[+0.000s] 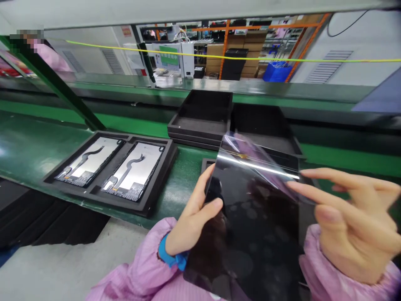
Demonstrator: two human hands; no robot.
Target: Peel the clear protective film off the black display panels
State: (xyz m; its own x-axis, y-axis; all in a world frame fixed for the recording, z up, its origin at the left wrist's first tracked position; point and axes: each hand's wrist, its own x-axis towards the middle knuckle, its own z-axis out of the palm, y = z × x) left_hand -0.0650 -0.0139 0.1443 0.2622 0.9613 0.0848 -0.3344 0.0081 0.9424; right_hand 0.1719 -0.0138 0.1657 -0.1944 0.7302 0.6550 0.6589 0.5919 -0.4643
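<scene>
My left hand (194, 213) grips a black glass display panel (250, 234) by its left edge, thumb on the front and fingers behind. The panel is tilted up towards me, with smudges and reflections on its face. Along its top, a clear protective film (266, 161) is partly lifted and curled. My right hand (354, 209) is at the panel's upper right corner, two long fingers on either side of the film's edge and the thumb bent below them. A small gold-coloured spot shows through near the panel's top edge.
A black foam tray (159, 179) on the green bench (184, 184) holds two display panels with silvery backs and flex cables. Stacked black trays (200, 125) and another black tray (263, 125) stand behind. A green post (59, 92) slants at left; a yellow cord (200, 55) crosses above.
</scene>
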